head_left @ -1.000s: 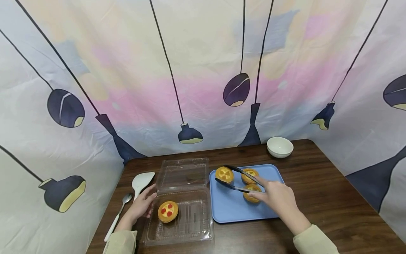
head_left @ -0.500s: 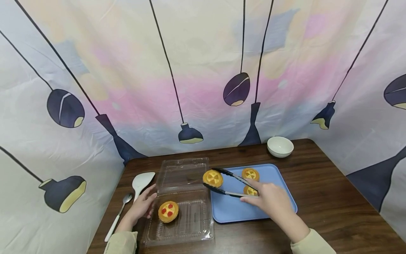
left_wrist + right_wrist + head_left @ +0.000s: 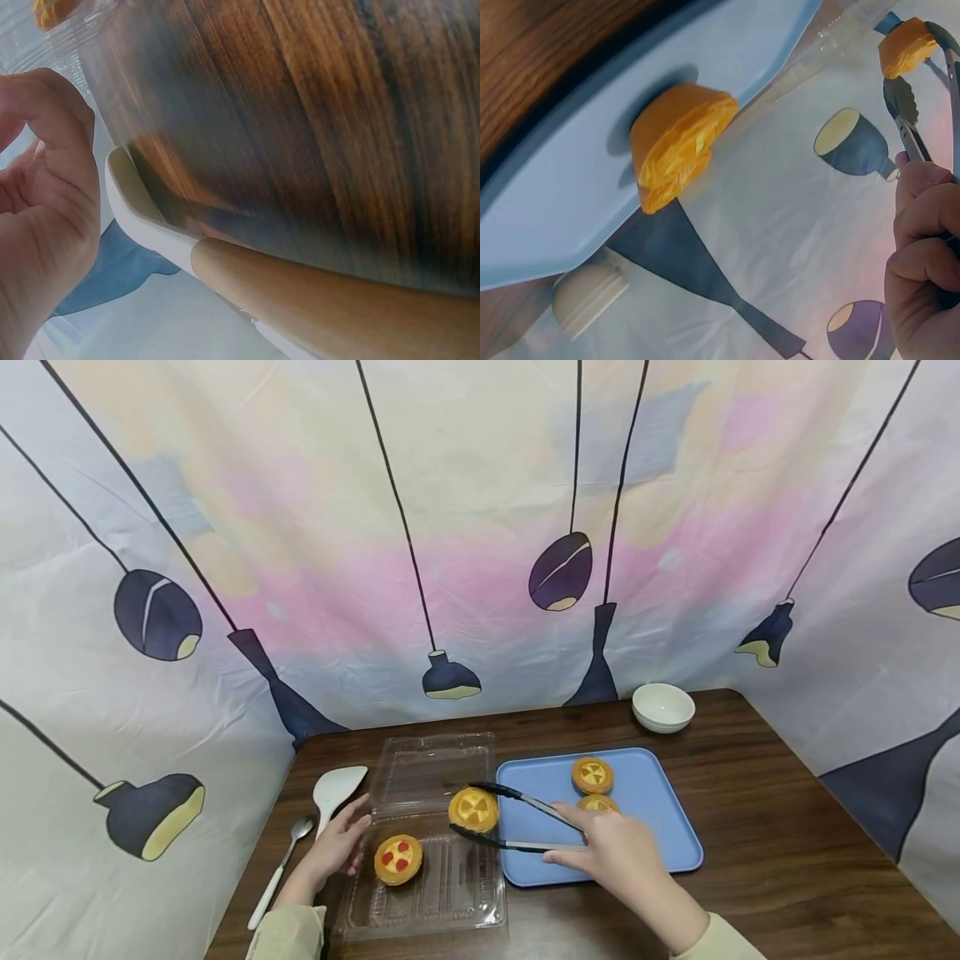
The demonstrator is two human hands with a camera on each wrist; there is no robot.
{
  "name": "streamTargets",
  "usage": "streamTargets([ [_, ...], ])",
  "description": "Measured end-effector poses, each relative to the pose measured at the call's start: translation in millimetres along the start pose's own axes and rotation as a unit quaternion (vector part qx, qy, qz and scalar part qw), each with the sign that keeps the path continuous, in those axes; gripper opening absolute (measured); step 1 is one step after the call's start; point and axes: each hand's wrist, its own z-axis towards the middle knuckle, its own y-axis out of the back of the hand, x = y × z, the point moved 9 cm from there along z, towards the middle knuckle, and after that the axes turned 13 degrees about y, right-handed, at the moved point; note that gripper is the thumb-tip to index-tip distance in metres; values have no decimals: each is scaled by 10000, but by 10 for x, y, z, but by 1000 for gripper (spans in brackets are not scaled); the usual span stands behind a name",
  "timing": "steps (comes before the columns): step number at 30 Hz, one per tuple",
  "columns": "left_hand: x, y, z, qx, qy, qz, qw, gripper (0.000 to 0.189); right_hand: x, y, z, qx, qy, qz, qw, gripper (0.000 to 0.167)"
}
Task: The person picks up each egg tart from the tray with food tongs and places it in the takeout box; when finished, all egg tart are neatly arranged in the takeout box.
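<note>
My right hand (image 3: 618, 852) grips black-tipped metal tongs (image 3: 528, 846). Between their tips a yellow-topped egg tart (image 3: 474, 810) is held above the right side of an open clear plastic container (image 3: 457, 897). Inside that container, toward the left, lies a tart with red pieces on top (image 3: 398, 860). My left hand (image 3: 337, 843) is at the container's left edge, fingers loosely bent and holding nothing; whether it touches the rim I cannot tell. On the blue tray (image 3: 660, 843) two more tarts (image 3: 592, 774) sit close together, one partly behind my right hand.
Left of the container a white rice paddle (image 3: 333, 787) and a spoon with a white handle (image 3: 273, 885) lie on the dark wooden table (image 3: 780, 827). A white bowl (image 3: 663, 707) stands at the back right. Behind the table hangs a printed cloth (image 3: 480, 568).
My right hand has moved left and nearer with the tongs, carrying the tart off the tray to over the container. My left hand has stayed in place.
</note>
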Motion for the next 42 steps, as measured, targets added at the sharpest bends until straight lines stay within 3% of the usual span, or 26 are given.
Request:
streamTargets([
  [14,-6,-5,-9,18,-11,-34,10000,50,205,-186,8,-19,344,48,9994,74],
  [23,-5,-7,1,11,-32,-34,10000,51,353,-262,11,-363,991,-124,9943,68],
  [42,-9,1,2,37,-40,41,10000,52,435,-441,56,-74,1086,-397,9933,71],
])
